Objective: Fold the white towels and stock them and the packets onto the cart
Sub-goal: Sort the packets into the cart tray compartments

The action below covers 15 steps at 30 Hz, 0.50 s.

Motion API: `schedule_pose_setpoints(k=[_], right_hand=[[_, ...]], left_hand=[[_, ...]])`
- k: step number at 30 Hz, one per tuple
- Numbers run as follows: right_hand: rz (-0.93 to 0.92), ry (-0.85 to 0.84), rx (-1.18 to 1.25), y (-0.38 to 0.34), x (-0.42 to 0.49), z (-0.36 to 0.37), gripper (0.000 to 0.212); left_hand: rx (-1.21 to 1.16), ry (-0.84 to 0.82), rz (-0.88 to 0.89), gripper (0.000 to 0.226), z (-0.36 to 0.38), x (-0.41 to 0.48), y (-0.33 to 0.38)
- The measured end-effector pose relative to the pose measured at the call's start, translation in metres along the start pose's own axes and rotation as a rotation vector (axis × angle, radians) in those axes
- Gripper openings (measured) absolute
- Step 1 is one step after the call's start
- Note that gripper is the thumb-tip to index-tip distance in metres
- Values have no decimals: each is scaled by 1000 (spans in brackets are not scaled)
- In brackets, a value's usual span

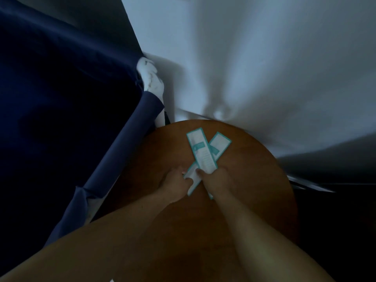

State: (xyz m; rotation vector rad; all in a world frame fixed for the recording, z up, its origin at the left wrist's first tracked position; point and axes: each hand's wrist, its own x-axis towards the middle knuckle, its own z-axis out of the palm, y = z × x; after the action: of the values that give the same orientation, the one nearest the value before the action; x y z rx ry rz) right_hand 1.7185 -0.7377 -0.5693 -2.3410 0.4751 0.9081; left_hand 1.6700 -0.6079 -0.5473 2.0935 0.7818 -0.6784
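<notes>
Two long white packets with teal borders lie crossed on a round wooden table (254,180). The upper packet (200,149) runs from the far left toward me; the lower packet (220,143) shows at the far right and again between my hands. My left hand (175,183) pinches the near end of the lower packet. My right hand (215,180) pinches the near end of the upper packet. A white towel (151,78) is bunched at the edge of the dark blue cart bag (61,98) on the left.
The blue cart's padded rail (122,149) runs diagonally beside the table's left edge. A white bed sheet (264,68) fills the far side behind the table. The area to the right of the table is dark floor.
</notes>
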Motion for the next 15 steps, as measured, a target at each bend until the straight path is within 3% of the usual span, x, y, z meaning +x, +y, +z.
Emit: schedule_pose_setpoints(k=[6, 10, 13, 15], right_hand=[[-36, 23, 11, -10, 4, 12, 61], [13, -34, 78, 4, 1, 3, 42], [8, -13, 118, 14, -3, -6, 41], [8, -4, 148, 16, -7, -10, 38]], left_hand=[[-142, -41, -32, 28, 8, -5, -3], [-216, -49, -46, 41, 10, -12, -3], [-215, -30, -29, 23, 1, -21, -1], [-214, -7, -29, 24, -3, -22, -3]])
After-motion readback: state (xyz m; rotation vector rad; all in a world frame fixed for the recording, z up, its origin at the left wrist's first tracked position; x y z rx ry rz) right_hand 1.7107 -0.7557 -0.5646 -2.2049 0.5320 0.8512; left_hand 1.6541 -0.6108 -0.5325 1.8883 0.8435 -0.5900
